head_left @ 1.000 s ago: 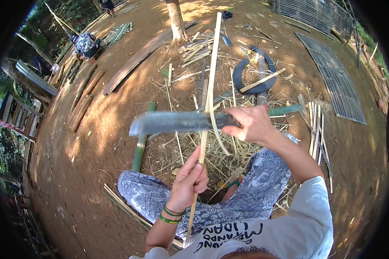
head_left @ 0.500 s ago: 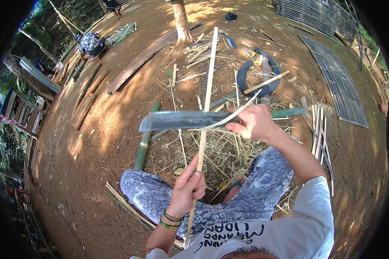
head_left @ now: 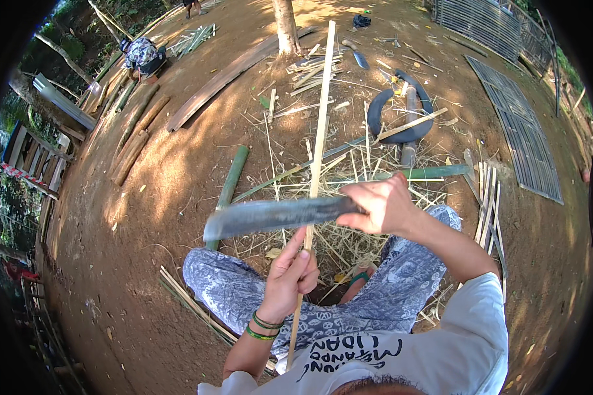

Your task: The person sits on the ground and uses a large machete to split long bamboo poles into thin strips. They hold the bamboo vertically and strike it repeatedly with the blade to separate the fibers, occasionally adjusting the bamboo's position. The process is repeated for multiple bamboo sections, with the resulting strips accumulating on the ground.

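My left hand (head_left: 291,276) is closed around a long pale bamboo strip (head_left: 321,131), with the index finger stretched along it. The strip runs from my lap up and away toward the tree. In my right hand (head_left: 383,205) is the grip end of a broad-bladed machete (head_left: 263,216), its handle mostly hidden by the fingers. The blade lies across the strip just beyond my left fingertips and points left, its tip blurred. Beneath, a heap of thin shavings (head_left: 339,247) covers the ground between my legs.
Green bamboo poles (head_left: 232,174) lie to the left and right of the heap. Split strips (head_left: 487,210) rest at my right. Farther off are a black curved rubber piece (head_left: 379,112), a second knife (head_left: 359,58), a tree trunk (head_left: 285,26), a slatted panel (head_left: 517,128) and a crouching person (head_left: 141,56).
The machete has come nearer to my left hand along the strip. A thin curled shaving seen on the blade by my right hand is gone from there. My left hand keeps its hold.
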### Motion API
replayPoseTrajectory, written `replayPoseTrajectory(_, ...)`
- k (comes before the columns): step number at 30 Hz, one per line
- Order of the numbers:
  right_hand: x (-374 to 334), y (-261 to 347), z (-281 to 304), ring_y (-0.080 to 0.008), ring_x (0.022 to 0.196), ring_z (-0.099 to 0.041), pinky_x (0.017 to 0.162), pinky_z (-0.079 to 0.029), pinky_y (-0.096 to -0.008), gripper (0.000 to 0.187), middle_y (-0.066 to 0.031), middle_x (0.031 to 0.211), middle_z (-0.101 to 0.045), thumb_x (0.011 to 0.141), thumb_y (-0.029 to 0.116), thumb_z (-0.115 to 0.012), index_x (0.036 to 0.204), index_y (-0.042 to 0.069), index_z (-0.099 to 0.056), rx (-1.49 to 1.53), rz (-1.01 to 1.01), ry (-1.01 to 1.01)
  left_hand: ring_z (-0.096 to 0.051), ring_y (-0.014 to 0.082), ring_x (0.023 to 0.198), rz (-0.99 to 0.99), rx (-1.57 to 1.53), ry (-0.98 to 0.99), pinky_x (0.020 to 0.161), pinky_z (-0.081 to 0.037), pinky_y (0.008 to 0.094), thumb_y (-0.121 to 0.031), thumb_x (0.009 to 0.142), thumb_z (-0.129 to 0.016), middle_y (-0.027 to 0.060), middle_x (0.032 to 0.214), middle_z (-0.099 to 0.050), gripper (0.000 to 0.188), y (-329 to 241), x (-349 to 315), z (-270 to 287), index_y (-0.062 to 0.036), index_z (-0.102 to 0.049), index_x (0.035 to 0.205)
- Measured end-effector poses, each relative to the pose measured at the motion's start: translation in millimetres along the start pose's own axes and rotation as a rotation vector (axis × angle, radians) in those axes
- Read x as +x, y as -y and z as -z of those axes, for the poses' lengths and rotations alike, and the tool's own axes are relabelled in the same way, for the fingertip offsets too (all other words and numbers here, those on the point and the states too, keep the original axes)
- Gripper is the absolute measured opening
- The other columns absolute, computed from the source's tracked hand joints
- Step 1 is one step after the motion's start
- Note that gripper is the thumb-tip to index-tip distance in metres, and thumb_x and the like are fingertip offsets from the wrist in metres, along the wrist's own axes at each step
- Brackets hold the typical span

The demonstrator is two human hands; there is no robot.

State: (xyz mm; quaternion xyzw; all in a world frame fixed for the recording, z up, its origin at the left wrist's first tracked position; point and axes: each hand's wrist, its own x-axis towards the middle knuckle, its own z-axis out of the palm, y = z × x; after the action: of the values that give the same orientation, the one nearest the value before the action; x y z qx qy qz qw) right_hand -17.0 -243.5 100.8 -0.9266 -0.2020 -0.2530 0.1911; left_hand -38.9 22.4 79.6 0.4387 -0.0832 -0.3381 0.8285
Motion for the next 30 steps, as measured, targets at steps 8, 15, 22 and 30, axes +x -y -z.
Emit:
replayPoseTrajectory(8,3.1,1.6,-5.3,-0.0228,0.052,-0.065,0.046,-0.046,-0.0388,0.051,-0.0026,0.067,-0.067,0.076,0.061,-0.075,0.089,0.011,-0.069,-0.055,0.109,-0.064,-0.026,0.0048,0.052,0.017,0.031,-0.012,0.047,-0.023,0.0206,-0.015,0.108,-0.039,-0.0041,0.072,-0.032,0.048,-11.7,-4.1,-3.2,-0.0159,-0.033,0.155)
replayPoseTrajectory(15,14.4,-55.0,15.2,-0.028,0.05,-0.063,0.047,-0.048,-0.042,0.041,-0.0089,0.065,-0.066,0.09,0.049,-0.066,0.09,0.008,-0.071,0.009,-0.259,-0.15,-0.028,0.0057,0.053,0.082,0.025,0.029,0.048,-0.024,0.0209,-0.012,0.107,-0.04,-0.003,0.073,-0.033,0.054,0.2,-23.6,-1.4,-0.0212,-0.028,0.159)
replayPoseTrajectory(22,-5.1,-9.7,-0.5,-0.0239,0.05,-0.064,0.045,-0.047,-0.0394,0.043,-0.0046,0.066,-0.068,0.086,0.053,-0.07,0.092,0.01,-0.072,0.02,-0.07,-0.054,-0.028,0.0055,0.056,0.019,0.058,0.038,0.049,-0.025,0.0208,-0.01,0.108,-0.039,-0.0038,0.073,-0.033,0.054,1.2,-9.4,-3.5,-0.0219,-0.026,0.159)
replayPoseTrajectory(30,-8.6,18.5,3.1,-0.0233,0.05,-0.064,0.044,-0.042,-0.039,0.054,-0.0025,0.066,-0.067,0.075,0.061,-0.075,0.094,0.01,-0.071,-0.091,0.067,-0.035,-0.028,0.0057,0.055,-0.041,0.063,0.05,0.048,-0.024,0.0203,-0.014,0.108,-0.04,-0.0032,0.074,-0.033,0.053,4.9,-9.5,-3.7,-0.0218,-0.026,0.159)
